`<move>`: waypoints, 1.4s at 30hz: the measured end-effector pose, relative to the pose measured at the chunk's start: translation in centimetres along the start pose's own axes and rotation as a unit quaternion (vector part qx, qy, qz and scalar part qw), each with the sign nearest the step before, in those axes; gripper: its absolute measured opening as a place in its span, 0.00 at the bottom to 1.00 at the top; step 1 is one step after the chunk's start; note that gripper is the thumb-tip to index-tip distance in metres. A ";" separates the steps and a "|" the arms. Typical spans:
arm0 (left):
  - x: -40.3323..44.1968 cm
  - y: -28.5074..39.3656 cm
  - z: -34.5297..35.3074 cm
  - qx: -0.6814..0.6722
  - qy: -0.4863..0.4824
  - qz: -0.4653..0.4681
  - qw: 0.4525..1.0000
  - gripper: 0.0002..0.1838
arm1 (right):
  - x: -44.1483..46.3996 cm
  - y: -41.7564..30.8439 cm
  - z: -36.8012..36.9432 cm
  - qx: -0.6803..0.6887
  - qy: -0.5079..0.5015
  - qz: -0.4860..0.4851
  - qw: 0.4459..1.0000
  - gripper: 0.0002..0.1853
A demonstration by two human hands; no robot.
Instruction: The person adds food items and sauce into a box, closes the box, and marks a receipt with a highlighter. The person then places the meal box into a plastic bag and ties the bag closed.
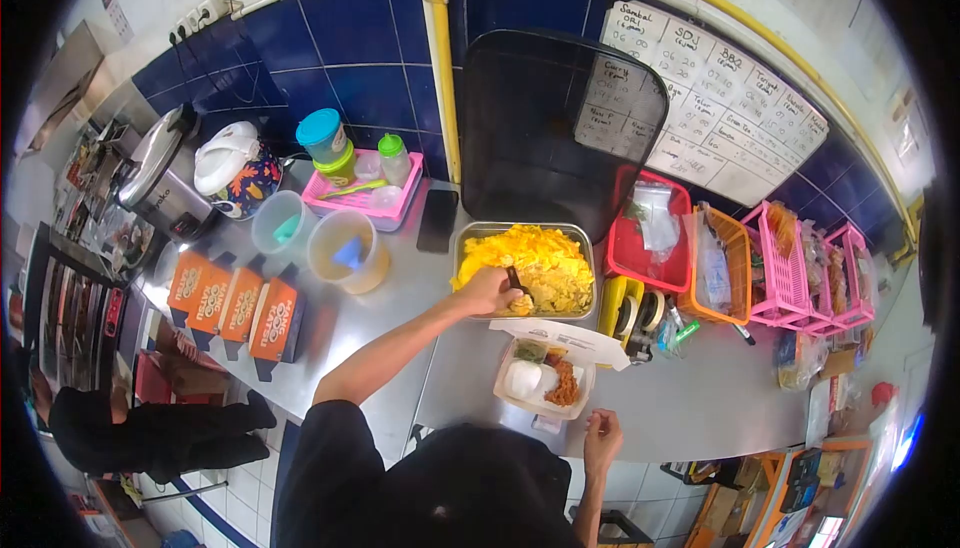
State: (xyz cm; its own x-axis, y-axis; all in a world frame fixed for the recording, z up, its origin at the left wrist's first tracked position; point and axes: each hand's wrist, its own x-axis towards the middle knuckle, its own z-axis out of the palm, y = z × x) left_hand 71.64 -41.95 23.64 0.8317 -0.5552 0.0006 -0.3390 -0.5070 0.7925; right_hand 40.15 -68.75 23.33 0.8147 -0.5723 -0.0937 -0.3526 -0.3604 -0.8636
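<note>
A metal tray (587, 316) full of yellow scrambled egg (525, 253) stands on the steel counter. My left hand (486, 291) is closed round the dark handle of a utensil (516, 280), whose lower end is among the egg at the tray's front. In front of the tray lies an open paper box (509, 403) with white rice (523, 379), reddish-brown shredded food (563, 385) and something green. My right hand (603, 437) hangs by the counter's front edge, right of the box, with its fingers curled; whether anything is between them is too small to tell.
A black tray (550, 138) leans behind the egg. Right are a red basket (650, 273), orange basket (742, 316) and pink baskets (790, 310). Left are plastic tubs (375, 273), a dark phone (437, 220) and orange boxes (240, 306). Another person (150, 436) is at far left.
</note>
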 end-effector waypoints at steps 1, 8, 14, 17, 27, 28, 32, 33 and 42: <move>-0.1 0.5 -0.5 -0.001 0.002 0.002 1.000 0.12 | 0.0 -0.3 0.0 0.004 -0.003 -0.002 1.000 0.07; -0.6 -0.5 -1.5 -0.315 0.103 -0.124 0.935 0.17 | 0.1 -0.1 -0.1 0.016 -0.003 0.003 1.000 0.07; -1.6 -0.9 -1.0 -0.429 0.160 -0.131 0.879 0.19 | -0.1 -0.5 -0.2 -0.013 -0.006 -0.011 1.000 0.06; -1.8 1.3 -1.6 -0.221 0.157 -0.084 0.959 0.16 | -0.3 -0.9 -0.1 -0.008 -0.006 0.003 1.000 0.06; 0.0 3.4 -0.2 0.045 0.013 0.118 0.992 0.11 | -0.5 -0.4 -0.2 0.008 -0.017 0.005 1.000 0.07; 0.3 3.5 -0.9 0.053 -0.037 0.049 0.997 0.13 | -0.5 -0.4 -0.1 0.009 -0.018 0.002 1.000 0.07; 0.5 4.8 -2.2 0.079 -0.087 -0.031 0.993 0.17 | 0.0 0.4 0.1 0.004 -0.015 -0.007 1.000 0.07; 0.6 4.3 -2.0 0.079 -0.086 -0.029 0.993 0.17 | 0.1 0.6 0.2 0.000 -0.012 -0.017 1.000 0.08; 0.0 -1.9 -0.8 -0.240 0.035 -0.119 0.963 0.15 | 0.1 -0.2 0.0 0.002 -0.008 -0.009 1.000 0.07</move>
State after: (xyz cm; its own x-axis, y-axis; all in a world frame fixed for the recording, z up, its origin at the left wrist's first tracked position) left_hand 72.65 -40.44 22.61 0.8940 -0.4068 -0.1877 0.0932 -0.2409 0.9661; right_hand 40.29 -68.66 23.51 0.8280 -0.5542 -0.0855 -0.3359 -0.3681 -0.8670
